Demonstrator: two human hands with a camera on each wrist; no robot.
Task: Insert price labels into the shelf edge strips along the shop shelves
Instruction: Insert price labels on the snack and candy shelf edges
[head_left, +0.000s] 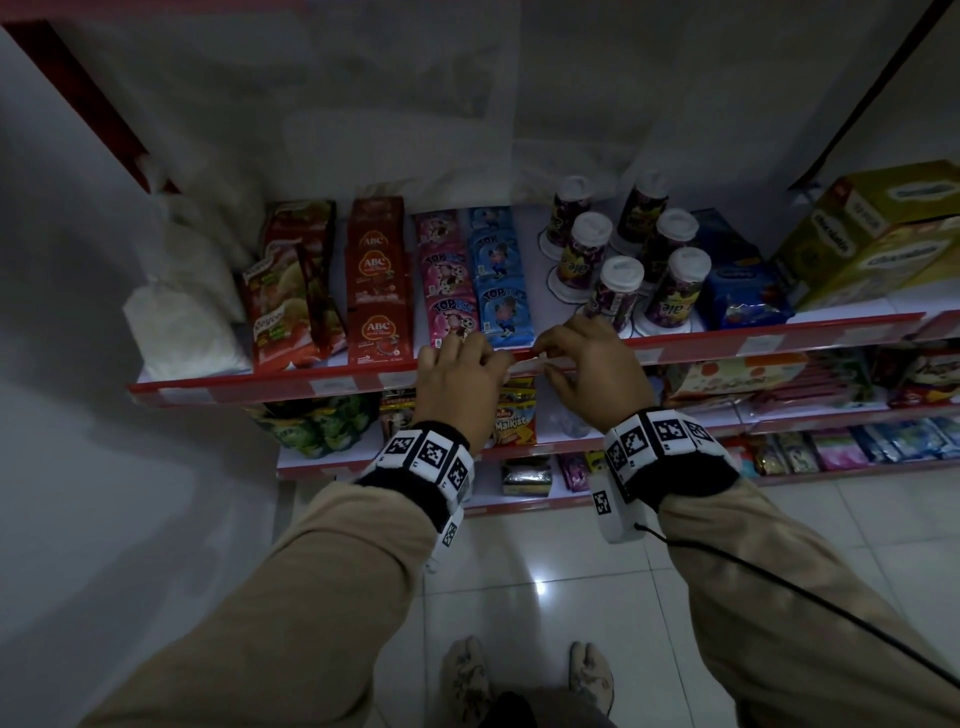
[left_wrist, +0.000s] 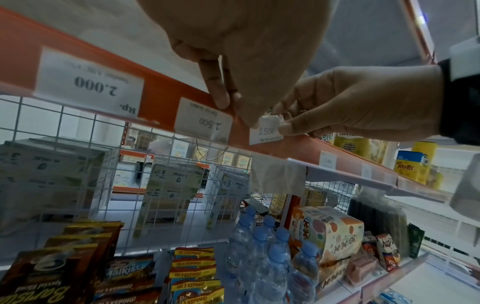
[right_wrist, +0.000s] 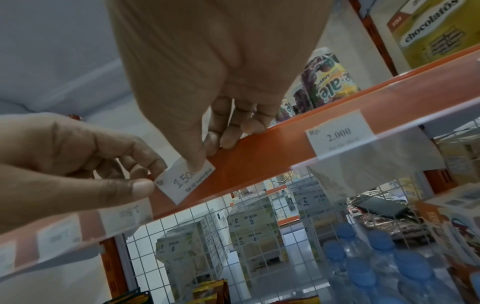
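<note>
Label (right_wrist: 187, 181) sits crooked against the red shelf strip (right_wrist: 259, 156), long edge tilted off the strip's left-to-right run, lower corner hanging below. My right hand (head_left: 587, 364) pinches its right part, thumb pressed on the face; my left hand (head_left: 460, 379) pinches the left end. Both are equally near; it must level out, I judge, before sliding in.

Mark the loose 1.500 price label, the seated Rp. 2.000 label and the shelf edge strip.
1.500 price label (right_wrist: 187, 182): right wrist view, printed face.
Rp. 2.000 label (right_wrist: 339, 132): right wrist view, on the digits.
Shelf edge strip (right_wrist: 254, 162): right wrist view, bare orange front.
</note>
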